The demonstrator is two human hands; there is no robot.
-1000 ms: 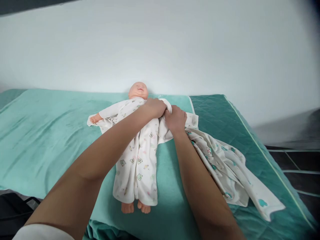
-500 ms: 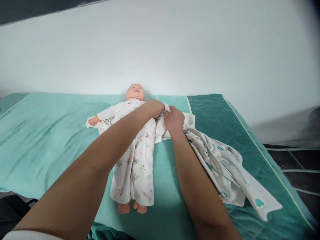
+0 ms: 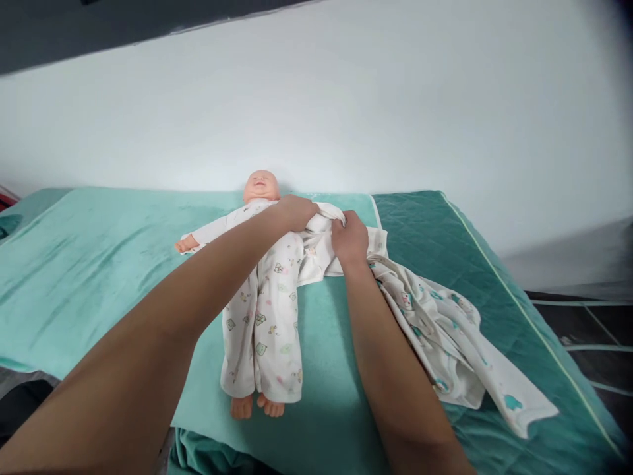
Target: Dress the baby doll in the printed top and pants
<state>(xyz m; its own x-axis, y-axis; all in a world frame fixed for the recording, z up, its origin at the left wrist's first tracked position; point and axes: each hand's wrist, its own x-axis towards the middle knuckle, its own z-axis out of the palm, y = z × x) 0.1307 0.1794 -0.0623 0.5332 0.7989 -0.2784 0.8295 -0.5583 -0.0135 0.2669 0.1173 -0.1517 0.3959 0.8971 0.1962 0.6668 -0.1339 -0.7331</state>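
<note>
From where I stand, the doll (image 3: pixel 279 284) lies on its back, feet toward the person. Beside its chest, the right hand (image 3: pixel 351 239) has its grip closed on white cloth (image 3: pixel 328 212), seemingly to keep it raised and taut. The left hand (image 3: pixel 298 212) meets the cloth's other end; its fingers are hidden, so I can't tell its grip. Underneath, a pale green blanket (image 3: pixel 324 369) probably gives soft padding. A crumpled printed garment (image 3: pixel 440 330) lies apart on the darker bed cover (image 3: pixel 410 211).

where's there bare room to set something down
Bare: light green sheet beyond the left forearm, left of the dressed doll; dark green quilt between the printed garment and wall. Crowded: around the left hand and right hand, gripping white cloth.
</note>
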